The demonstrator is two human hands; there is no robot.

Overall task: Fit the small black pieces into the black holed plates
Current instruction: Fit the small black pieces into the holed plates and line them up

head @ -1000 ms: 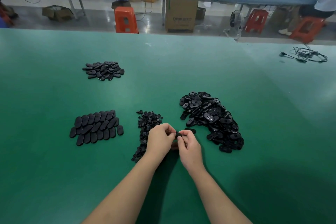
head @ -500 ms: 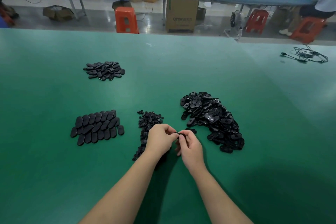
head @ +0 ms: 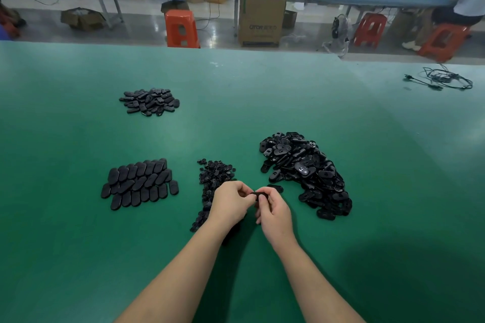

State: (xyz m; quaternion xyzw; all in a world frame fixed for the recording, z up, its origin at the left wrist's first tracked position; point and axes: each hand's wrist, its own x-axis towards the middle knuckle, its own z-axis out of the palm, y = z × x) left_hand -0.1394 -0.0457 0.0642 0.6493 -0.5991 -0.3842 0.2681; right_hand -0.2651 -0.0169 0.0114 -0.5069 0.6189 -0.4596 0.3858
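Both hands, left hand (head: 232,202) and right hand (head: 274,211), still pinching one black plate (head: 258,194), barely shifted since before

The only lettering that can be read stands on the brown cardboard box (head: 261,19) on the floor beyond the green table (head: 236,102), at about twelve o'clock: grey capitals near its lower front that look like "OTOR", followed by a few smaller characters too blurred to make out. Nothing on the black parts or the far benches is legible.
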